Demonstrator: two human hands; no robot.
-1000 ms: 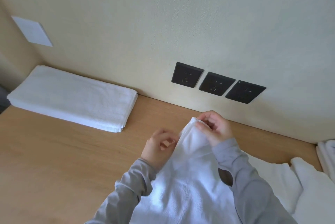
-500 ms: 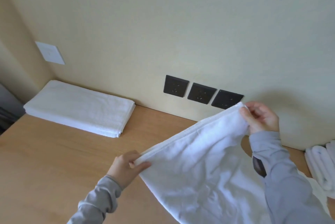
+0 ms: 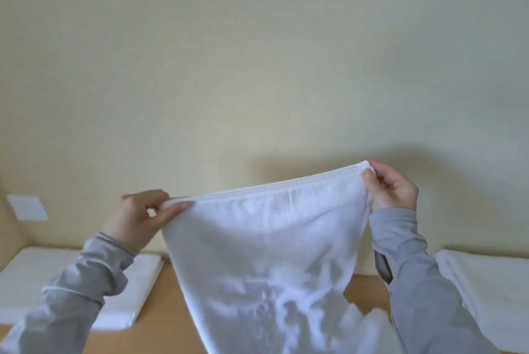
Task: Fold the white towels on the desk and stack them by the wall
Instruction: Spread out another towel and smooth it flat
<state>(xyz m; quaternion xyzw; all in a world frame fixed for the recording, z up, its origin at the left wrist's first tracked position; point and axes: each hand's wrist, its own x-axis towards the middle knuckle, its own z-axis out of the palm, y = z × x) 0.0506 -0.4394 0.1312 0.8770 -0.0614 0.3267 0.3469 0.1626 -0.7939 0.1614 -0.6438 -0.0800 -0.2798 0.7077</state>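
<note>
A white towel is held up in the air above the counter, in front of the cream wall. Its top hem is stretched between the two hands and runs from left to right on a tilt, with the right end raised higher than the left. From that hem the cloth hangs downward, so its long axis, as far as can be seen, is pointed from the hem toward the counter. The lower end is cut off by the bottom of the frame.

The left corner is pinched by the left hand between thumb and fingers. The right corner is gripped by the right hand, whose fingers are curled round it. The hands are set well apart, at the full width of the hem.

The towel is seen to be plain white terry, with a stitched band along the top edge and a short vertical mark near the middle of that band. It narrows below the hem. Lower down it is blurred and mottled with grey shadow where the cloth is gathered in folds.

A folded stack of white towels is laid flat on the counter at the left, against the wall, partly hidden by the grey left sleeve. More white towels are laid at the right end of the counter, beside the grey right sleeve. A pale square plate is mounted on the wall at the far left.
</note>
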